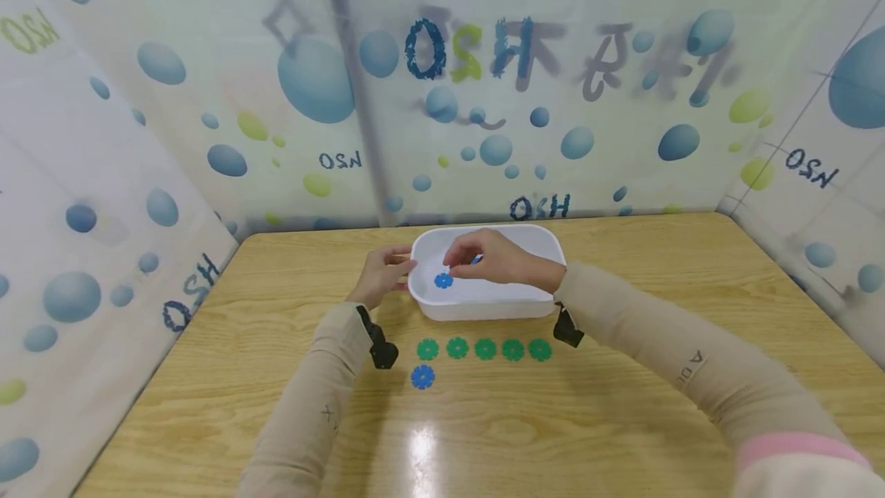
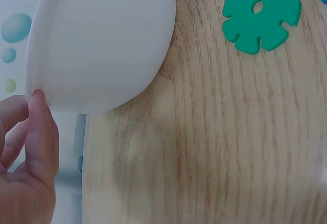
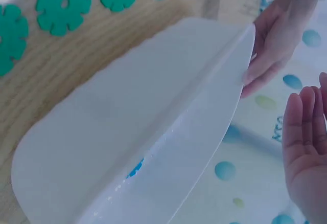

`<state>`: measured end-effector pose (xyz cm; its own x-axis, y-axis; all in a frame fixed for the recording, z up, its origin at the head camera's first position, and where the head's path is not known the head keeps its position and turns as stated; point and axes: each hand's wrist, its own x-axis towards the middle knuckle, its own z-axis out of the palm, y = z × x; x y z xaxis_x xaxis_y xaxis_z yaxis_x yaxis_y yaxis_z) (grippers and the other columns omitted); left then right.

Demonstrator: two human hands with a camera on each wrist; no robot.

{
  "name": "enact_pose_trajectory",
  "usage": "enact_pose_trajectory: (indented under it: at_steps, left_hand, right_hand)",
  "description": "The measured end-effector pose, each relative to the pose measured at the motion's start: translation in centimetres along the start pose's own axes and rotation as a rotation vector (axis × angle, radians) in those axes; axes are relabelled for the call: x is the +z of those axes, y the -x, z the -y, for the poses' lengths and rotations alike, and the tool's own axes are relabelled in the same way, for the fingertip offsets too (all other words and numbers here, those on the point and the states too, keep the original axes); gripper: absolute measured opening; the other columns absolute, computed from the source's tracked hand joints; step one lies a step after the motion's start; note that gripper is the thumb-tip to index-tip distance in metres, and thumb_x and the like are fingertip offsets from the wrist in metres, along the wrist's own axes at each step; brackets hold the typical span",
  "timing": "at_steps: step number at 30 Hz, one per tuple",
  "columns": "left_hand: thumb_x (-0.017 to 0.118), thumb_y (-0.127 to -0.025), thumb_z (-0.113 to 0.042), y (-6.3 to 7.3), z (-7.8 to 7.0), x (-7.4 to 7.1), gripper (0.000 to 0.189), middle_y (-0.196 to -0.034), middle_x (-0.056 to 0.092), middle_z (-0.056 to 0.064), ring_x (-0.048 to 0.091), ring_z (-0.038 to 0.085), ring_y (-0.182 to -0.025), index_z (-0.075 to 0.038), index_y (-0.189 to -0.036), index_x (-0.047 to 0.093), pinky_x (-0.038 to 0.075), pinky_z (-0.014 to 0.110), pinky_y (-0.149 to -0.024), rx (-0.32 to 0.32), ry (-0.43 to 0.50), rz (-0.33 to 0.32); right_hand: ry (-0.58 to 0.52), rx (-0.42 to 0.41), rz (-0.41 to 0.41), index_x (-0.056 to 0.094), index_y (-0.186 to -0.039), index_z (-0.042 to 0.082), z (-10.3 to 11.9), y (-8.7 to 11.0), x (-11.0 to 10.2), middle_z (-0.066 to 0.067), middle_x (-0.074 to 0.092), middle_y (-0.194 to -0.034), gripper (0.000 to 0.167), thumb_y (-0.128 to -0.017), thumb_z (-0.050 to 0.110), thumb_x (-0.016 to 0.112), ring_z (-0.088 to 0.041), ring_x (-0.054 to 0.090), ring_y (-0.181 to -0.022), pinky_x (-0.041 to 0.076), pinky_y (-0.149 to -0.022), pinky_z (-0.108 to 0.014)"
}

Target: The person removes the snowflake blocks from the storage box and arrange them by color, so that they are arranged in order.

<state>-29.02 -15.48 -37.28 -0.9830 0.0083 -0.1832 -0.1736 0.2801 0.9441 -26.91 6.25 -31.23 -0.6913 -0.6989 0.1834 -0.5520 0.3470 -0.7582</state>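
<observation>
My left hand (image 1: pixel 379 277) grips the left end of a white plastic basin (image 1: pixel 484 310), thumb on the rim and other fingers behind it. In the left wrist view the thumb (image 2: pixel 41 137) lies against the white rim. My right hand (image 1: pixel 487 256) is over the basin, its fingers bent toward the thumb with a gap between. Just below those fingertips is a blue notched disc (image 1: pixel 443 280), and more blue shows through the gap. The right wrist view has the right hand (image 3: pixel 309 147) at the edge, nothing visible in its fingers.
Several green notched discs (image 1: pixel 485 349) lie in a row in front of the basin. One blue notched disc (image 1: pixel 423 376) lies below the row's left end. The wooden table (image 1: pixel 622 406) meets a patterned curtain (image 1: pixel 429 137) at the back.
</observation>
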Motion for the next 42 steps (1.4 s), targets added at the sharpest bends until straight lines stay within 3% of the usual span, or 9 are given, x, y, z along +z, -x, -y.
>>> enact_pose_trajectory:
  at_steps: [5, 13, 21, 25, 31, 35, 38, 42]
  left_hand:
    - [0.057, -0.087, -0.010, 0.1, 0.1, -0.1, 0.037, -0.111, 0.051, 0.017, 0.053, 0.031, -0.099, -0.005, -0.122, 0.050, 0.052, 0.035, -0.071, -0.006, -0.006, 0.010]
    - [0.057, -0.087, -0.012, 0.0, -0.1, -0.1, 0.037, -0.113, 0.051, 0.016, 0.054, 0.029, -0.098, -0.006, -0.123, 0.050, 0.052, 0.036, -0.073, -0.012, -0.017, 0.014]
    - [0.058, -0.086, -0.013, 0.2, -0.1, -0.3, 0.035, -0.107, 0.053, 0.015, 0.058, 0.026, -0.090, -0.005, -0.120, 0.052, 0.053, 0.033, -0.069, 0.011, -0.017, 0.019]
    - [0.058, -0.086, -0.012, 0.2, -0.1, -0.3, 0.034, -0.107, 0.053, 0.014, 0.056, 0.027, -0.093, -0.006, -0.119, 0.053, 0.053, 0.032, -0.068, 0.003, -0.009, 0.016]
    - [0.057, -0.087, -0.011, -0.1, 0.1, -0.1, 0.035, -0.111, 0.052, 0.017, 0.053, 0.032, -0.100, -0.006, -0.121, 0.051, 0.053, 0.034, -0.070, -0.003, 0.005, 0.029]
    - [0.057, -0.087, -0.010, 0.0, 0.1, 0.0, 0.034, -0.110, 0.052, 0.017, 0.053, 0.032, -0.100, -0.005, -0.120, 0.051, 0.053, 0.034, -0.069, -0.009, 0.015, 0.028]
    - [0.057, -0.086, -0.008, 0.1, 0.1, 0.0, 0.035, -0.110, 0.052, 0.018, 0.054, 0.032, -0.100, -0.004, -0.120, 0.051, 0.053, 0.034, -0.069, 0.004, 0.028, 0.028]
    - [0.056, -0.087, -0.007, 0.0, 0.0, -0.1, 0.035, -0.110, 0.052, 0.019, 0.054, 0.032, -0.099, -0.004, -0.121, 0.051, 0.052, 0.037, -0.071, 0.014, 0.032, 0.032]
  right_hand:
    - [0.017, 0.061, -0.030, 0.064, -0.093, 0.002, -1.0, -1.3, -0.7, -0.006, 0.063, -0.088, 0.015, -0.081, 0.010, 0.064, -0.016, 0.058, -0.080, 0.050, -0.072, -0.026]
    - [-0.007, 0.189, -0.073, 0.062, -0.100, 0.003, -2.7, -3.3, -1.0, -0.008, 0.061, -0.096, 0.019, -0.084, 0.014, 0.061, -0.018, 0.057, -0.083, 0.050, -0.073, -0.026]
    - [-0.075, 0.318, 0.011, 0.056, -0.110, -0.002, -4.0, -4.7, -0.2, -0.013, 0.058, -0.102, 0.031, -0.085, 0.016, 0.060, -0.028, 0.055, -0.092, 0.047, -0.081, -0.043]
    - [-0.045, 0.364, 0.044, 0.055, -0.113, -0.002, -4.6, -5.4, 0.5, -0.013, 0.057, -0.105, 0.035, -0.085, 0.018, 0.061, -0.028, 0.055, -0.094, 0.049, -0.080, -0.038]
    - [0.012, 0.433, 0.019, 0.052, -0.116, 0.003, -5.7, -6.2, 1.9, -0.013, 0.057, -0.106, 0.040, -0.082, 0.020, 0.064, -0.023, 0.056, -0.087, 0.050, -0.072, -0.026]
    - [0.024, 0.478, 0.034, 0.052, -0.117, 0.004, -5.9, -6.5, 2.7, -0.012, 0.056, -0.107, 0.042, -0.081, 0.020, 0.065, -0.021, 0.056, -0.088, 0.049, -0.073, -0.027]
    - [0.059, 0.464, 0.044, 0.051, -0.119, 0.005, -6.0, -6.4, 3.5, -0.012, 0.055, -0.109, 0.044, -0.081, 0.022, 0.065, -0.020, 0.055, -0.089, 0.049, -0.075, -0.028]
    - [0.059, 0.380, 0.053, 0.052, -0.117, 0.008, -12.9, -8.6, 4.9, -0.009, 0.058, -0.103, 0.053, -0.073, 0.027, 0.073, -0.018, 0.057, -0.084, 0.050, -0.067, -0.027]
